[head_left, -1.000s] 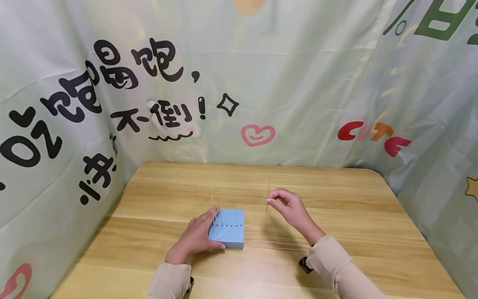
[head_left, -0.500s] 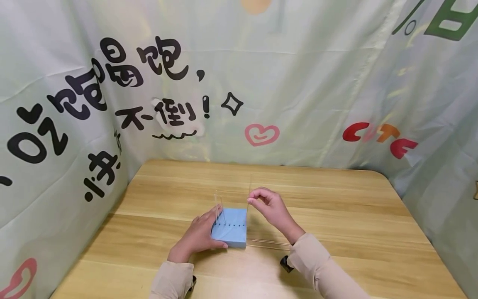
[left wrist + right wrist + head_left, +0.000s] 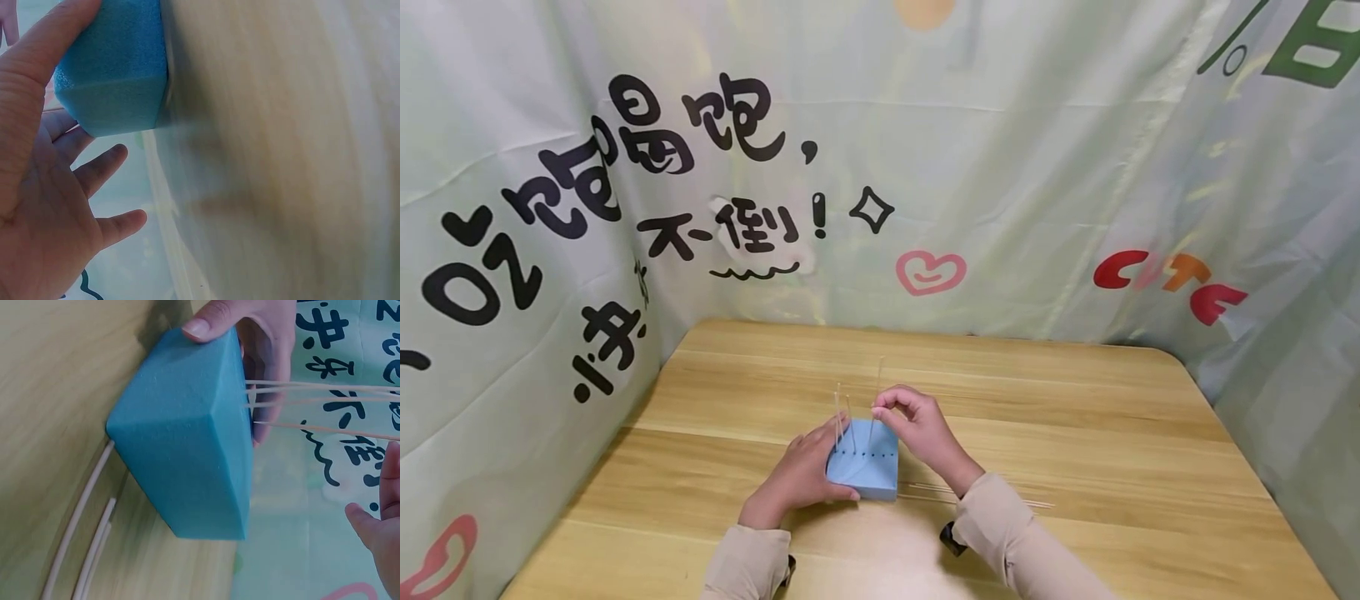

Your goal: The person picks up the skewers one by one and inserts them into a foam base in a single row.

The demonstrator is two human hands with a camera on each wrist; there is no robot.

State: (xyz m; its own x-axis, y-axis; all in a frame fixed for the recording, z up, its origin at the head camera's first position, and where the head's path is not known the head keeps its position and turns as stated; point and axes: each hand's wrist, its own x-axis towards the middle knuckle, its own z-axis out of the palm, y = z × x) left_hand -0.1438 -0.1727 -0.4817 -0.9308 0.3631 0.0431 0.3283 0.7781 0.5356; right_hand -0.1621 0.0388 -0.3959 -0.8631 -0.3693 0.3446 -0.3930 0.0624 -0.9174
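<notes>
Left hand: this hand (image 3: 801,475) is gripping the blue foam block (image 3: 865,483), thumb along the near side and fingers round the far side, with a couple of fingers splayed off it.
Right hand: this one (image 3: 917,421) is pinching a thin stick (image 3: 881,379) pretty much upright between thumb and fingers. Its lower end is right at the block's top; can't tell if it's in a hole.
Block: sits on the table, right up against the left hand, just below and left of the right hand. Row of dark holes (image 3: 863,455) across the top.
Standing sticks: three sticks (image 3: 851,423) poking up from the block, by the left hand's fingers.
Loose sticks: a few more (image 3: 81,512) lying flat, running from beside the block under the right forearm.
Sleeves: beige (image 3: 748,558), just behind both hands.
Table: wood-look top (image 3: 1112,433) under everything.
Backdrop: pale printed cloth (image 3: 1030,183) beyond the hands.
</notes>
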